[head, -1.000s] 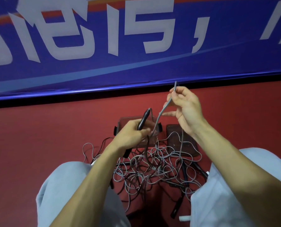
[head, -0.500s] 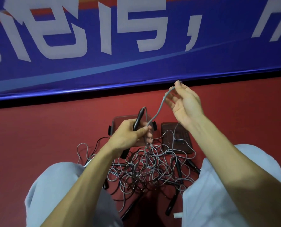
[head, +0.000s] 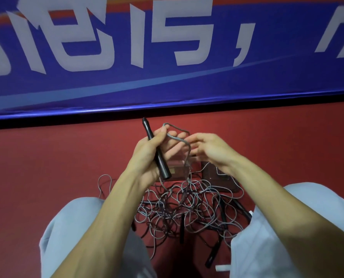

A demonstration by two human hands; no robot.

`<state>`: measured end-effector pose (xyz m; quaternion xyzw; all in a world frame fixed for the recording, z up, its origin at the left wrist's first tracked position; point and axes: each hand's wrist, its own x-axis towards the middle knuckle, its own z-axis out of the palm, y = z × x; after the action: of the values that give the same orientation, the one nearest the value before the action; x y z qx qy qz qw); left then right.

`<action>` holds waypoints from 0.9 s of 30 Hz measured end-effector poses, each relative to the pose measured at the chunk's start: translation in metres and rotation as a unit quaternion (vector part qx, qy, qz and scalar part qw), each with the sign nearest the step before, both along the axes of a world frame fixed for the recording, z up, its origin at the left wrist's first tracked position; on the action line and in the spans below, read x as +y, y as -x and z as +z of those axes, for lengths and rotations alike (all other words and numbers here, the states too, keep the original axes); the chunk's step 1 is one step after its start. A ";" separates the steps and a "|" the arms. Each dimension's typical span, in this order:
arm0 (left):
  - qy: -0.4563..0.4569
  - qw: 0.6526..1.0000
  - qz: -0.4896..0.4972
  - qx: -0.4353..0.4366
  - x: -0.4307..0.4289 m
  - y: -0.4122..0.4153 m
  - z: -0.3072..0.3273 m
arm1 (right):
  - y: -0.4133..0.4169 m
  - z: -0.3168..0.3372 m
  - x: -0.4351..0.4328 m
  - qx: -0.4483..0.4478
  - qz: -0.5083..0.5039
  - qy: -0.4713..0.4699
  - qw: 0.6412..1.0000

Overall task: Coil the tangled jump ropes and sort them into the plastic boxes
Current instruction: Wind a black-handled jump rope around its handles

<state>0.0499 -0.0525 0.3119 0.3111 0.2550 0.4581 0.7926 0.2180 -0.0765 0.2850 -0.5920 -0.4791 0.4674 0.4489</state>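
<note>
My left hand (head: 147,155) grips a black jump-rope handle (head: 157,151), held upright, and a loop of grey cord (head: 177,137) runs over its fingers. My right hand (head: 211,151) is close beside it, fingers blurred at the cord loop; I cannot tell whether they pinch it. The cord drops to a tangle of grey ropes (head: 187,209) on the red floor between my knees, with several black handles (head: 213,255) in it. Two clear plastic boxes lie behind the tangle: one (head: 177,169) under my hands, the other (head: 223,179) to its right.
A blue banner (head: 167,57) with white characters stands along the far edge of the red floor (head: 47,167). My knees in light grey trousers (head: 67,227) flank the tangle on both sides.
My left hand has risen and turned the handle upright. My right hand came down and left from its raised position to meet the left hand at the cord loop.
</note>
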 end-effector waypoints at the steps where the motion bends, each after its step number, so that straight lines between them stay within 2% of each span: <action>1: 0.008 1.000 0.006 -0.021 0.001 0.001 0.001 | 0.003 -0.003 0.000 -0.040 0.044 0.014 0.998; 3: 0.018 0.998 0.014 -0.058 0.004 0.003 0.002 | 0.008 -0.006 -0.002 -0.115 0.126 0.037 0.985; 5: 0.016 0.997 0.021 -0.076 0.008 0.006 0.001 | 0.013 -0.009 -0.005 -0.147 0.157 0.038 0.976; 11: -0.017 0.997 0.052 -0.063 0.015 0.007 -0.004 | 0.013 -0.012 -0.001 -0.110 0.046 -0.002 0.993; 14: -0.050 0.997 0.061 0.013 0.016 0.006 -0.009 | 0.011 -0.007 -0.001 -0.053 -0.012 -0.055 0.997; 17: -0.090 0.984 0.043 0.145 0.015 0.003 -0.017 | 0.009 0.004 -0.003 0.031 -0.058 -0.103 0.993; 20: -0.167 0.948 -0.009 0.271 0.012 0.000 -0.024 | 0.003 0.013 -0.004 0.123 -0.083 -0.122 0.981; 23: -0.254 0.890 -0.067 0.373 0.009 0.000 -0.029 | -0.001 0.020 -0.005 0.221 -0.097 -0.143 0.960; 25: -0.284 0.857 -0.123 0.412 0.004 -0.001 -0.030 | -0.005 0.025 -0.005 0.279 -0.101 -0.157 0.942; 27: -0.293 0.841 -0.161 0.425 0.001 -0.004 -0.031 | -0.009 0.028 -0.004 0.341 -0.098 -0.170 0.919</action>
<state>0.0535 -0.0514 0.2805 0.7299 0.3666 0.2005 0.5409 0.2269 -0.0806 0.3126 -0.3557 -0.3087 0.5062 0.7225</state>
